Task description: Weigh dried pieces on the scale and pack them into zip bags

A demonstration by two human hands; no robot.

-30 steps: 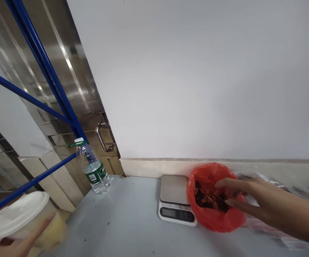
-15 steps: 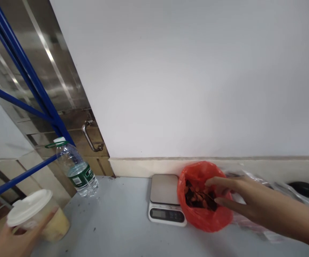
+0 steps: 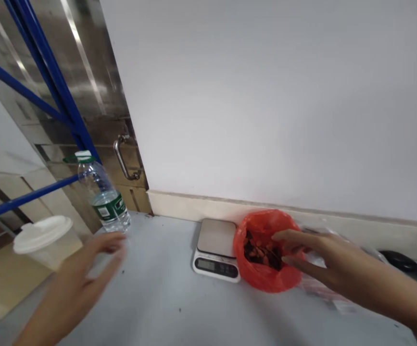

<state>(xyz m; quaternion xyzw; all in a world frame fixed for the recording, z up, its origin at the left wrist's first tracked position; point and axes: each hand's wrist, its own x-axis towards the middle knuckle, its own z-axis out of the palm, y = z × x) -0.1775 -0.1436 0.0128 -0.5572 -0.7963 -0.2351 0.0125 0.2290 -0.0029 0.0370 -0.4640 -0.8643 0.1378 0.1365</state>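
Note:
My left hand (image 3: pixel 80 283) is in the air over the left part of the grey table, blurred, thumb and fingers apart and nothing between them. Behind it stands a clear plastic tub (image 3: pixel 55 250) with a white lid (image 3: pixel 43 234) and pale yellow contents partly hidden by the hand. My right hand (image 3: pixel 314 252) reaches over the mouth of a red plastic bag (image 3: pixel 268 283), its thumb and index finger spread. Inside the bag lie dark brown, dried leaf-like pieces (image 3: pixel 260 252). Touching the bag's left side is a white digital kitchen scale (image 3: pixel 216 252) with a bare metal plate.
A large water bottle (image 3: pixel 110 206) with a green label stands at the table's back left. Clear plastic packaging (image 3: pixel 333 293) and a black object (image 3: pixel 398 261) lie to the right. A white wall (image 3: pixel 251 105) rises behind; blue metal bars (image 3: pixel 58 91) stand left.
My left hand has let go of the tub and moved right, away from it. My right hand stays over the red bag. The camera view has shifted a little.

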